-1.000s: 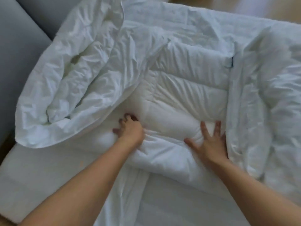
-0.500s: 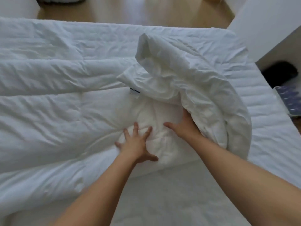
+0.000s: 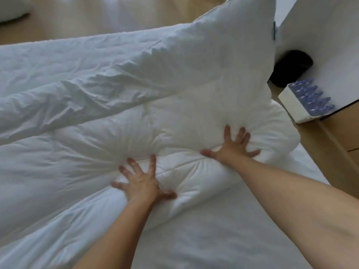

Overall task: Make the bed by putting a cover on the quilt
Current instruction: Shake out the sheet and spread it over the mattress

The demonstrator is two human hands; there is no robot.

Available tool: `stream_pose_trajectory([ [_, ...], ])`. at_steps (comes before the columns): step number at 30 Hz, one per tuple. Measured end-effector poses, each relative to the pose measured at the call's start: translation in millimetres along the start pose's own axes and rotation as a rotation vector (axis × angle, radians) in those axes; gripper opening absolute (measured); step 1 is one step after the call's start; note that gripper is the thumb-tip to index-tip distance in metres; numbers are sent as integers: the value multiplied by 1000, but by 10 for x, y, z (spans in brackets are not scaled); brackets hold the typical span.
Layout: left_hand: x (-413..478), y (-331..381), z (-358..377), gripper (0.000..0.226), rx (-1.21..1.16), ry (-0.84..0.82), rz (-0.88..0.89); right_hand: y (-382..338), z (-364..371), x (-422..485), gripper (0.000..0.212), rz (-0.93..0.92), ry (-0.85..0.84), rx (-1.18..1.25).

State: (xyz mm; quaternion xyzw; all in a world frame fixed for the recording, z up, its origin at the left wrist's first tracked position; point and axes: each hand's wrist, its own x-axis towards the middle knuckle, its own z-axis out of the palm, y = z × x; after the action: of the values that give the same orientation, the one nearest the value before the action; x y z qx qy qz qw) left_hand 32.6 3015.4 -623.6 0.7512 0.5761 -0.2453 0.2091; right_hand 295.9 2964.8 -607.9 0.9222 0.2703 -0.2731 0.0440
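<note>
- Since half a second ago, the rolled-up bulk of white bedding that stood over the right hand has opened out. It now rises as a broad raised flap (image 3: 223,55) toward the far right corner of the bed.
- The right hand (image 3: 231,147) was tucked under that roll. It now lies in plain sight, farther to the right and well apart from the left hand.
- The left hand (image 3: 141,184) is flat as it was before, with its fingers fanned wide. It presses palm-down into the near edge of the quilt (image 3: 174,121) and holds nothing.
- The right hand is also spread wide, palm down, pressing into the quilt just below the foot of the raised flap. It grips nothing either.
- The quilt is white and puffy with stitched panels. It lies across the bed from the left edge to the right, and creases spread out around both hands.
- A crinkled white layer (image 3: 97,74) is folded over the quilt's far side and runs up into the flap. I cannot tell whether it is the cover or the quilt's own far side.
- A small dark tag (image 3: 274,33) sits on the flap's upper right edge.
- Bare white mattress (image 3: 223,239) shows nearest the camera, under both forearms.
- Beside the bed on the right stands a white box (image 3: 291,105) holding rows of blue-purple items, with a dark object (image 3: 291,68) behind it.
- Pale wooden floor (image 3: 97,14) shows beyond the bed.
</note>
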Motion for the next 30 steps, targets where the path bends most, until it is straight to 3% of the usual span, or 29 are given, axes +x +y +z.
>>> stream_pose_trajectory([
  [10, 165, 1008, 49, 144, 106, -15, 185, 128, -1, 430, 142, -125, -138, -59],
  [19, 447, 1174, -13, 148, 123, -58, 125, 39, 112, 755, 140, -213, -76, -117],
  [24, 387, 1326, -95, 155, 188, -143, 31, 65, -101, 871, 127, -324, -95, -233],
  [26, 281, 1455, -102, 161, 198, -144, -19, 83, -264, 857, 108, -379, -2, -250],
  [28, 90, 1678, -17, 165, 214, -135, 2, 313, -439, 862, 83, -411, 272, -141],
  [30, -123, 1960, 149, 161, 170, -76, 66, 715, -641, 1007, 93, -374, 473, 38],
])
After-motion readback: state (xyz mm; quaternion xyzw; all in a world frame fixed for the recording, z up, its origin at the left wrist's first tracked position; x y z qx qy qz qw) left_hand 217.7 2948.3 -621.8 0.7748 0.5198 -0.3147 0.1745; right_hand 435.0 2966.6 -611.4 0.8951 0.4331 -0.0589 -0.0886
